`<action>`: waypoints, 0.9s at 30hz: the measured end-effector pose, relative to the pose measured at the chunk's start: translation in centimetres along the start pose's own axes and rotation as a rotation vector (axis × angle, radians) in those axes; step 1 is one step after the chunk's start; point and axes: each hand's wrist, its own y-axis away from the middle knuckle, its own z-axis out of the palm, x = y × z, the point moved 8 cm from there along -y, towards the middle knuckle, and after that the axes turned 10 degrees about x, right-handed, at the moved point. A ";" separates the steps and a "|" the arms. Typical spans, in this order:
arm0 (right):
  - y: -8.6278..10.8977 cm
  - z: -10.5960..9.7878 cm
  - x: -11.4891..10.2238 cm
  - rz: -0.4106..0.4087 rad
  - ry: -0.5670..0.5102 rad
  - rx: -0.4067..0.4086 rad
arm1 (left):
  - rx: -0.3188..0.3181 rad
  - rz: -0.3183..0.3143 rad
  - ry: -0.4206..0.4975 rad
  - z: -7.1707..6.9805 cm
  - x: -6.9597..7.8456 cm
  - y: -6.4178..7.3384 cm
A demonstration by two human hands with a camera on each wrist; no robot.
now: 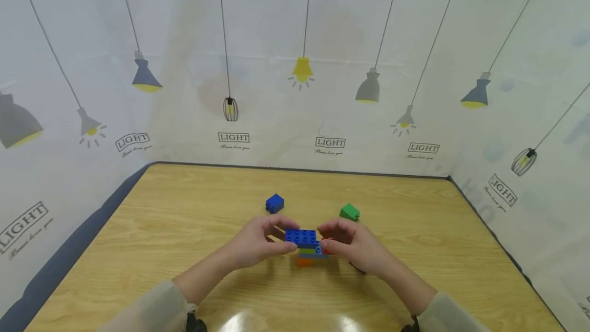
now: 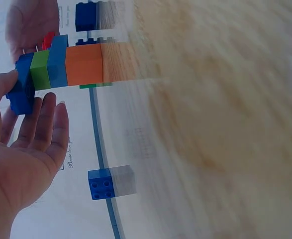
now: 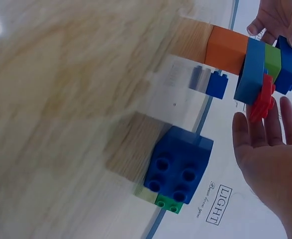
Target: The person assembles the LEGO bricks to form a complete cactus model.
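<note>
A pale wall [image 1: 267, 29] printed with hanging lamps surrounds a wooden worktop [image 1: 193, 204]. In the head view, the left hand [image 1: 255, 242] pinches the end of a dark-blue top brick [image 1: 301, 237], its fingers narrowed on it; the right hand [image 1: 359, 247] pinches a red piece [image 1: 328, 246]. Both belong to a stack [image 1: 308, 251] between the fingers. A loose blue brick [image 1: 275, 203] lies beyond the left fingers, a loose green brick [image 1: 350, 212] beyond the right. Boxed "LIGHT" labels line the wall, over small script seemingly ending "love you".

In the left wrist view, four layers are joined: an orange base [image 2: 84, 65] on the worktop, then a light-blue layer [image 2: 57, 62], a green layer [image 2: 40, 69] and the dark blue by the thumb. The building looks well advanced.

In the right wrist view, the red piece sits against the light-blue layer; whether it is fully seated I cannot tell. Another dark-blue brick [image 3: 180, 162], near the right fingers, is unattached, making three left loose. "LIGHT" reads clearly there; no brand is legible on any brick.
</note>
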 end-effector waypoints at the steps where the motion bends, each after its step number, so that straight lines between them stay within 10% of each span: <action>1: 0.0 0.1 -0.1 -0.005 -0.002 -0.001 | 0.002 -0.004 0.002 0.0 -0.1 0.0; 27: -0.7 1.6 -0.4 -0.040 -0.002 0.037 | -0.023 0.028 -0.005 -0.5 0.1 0.0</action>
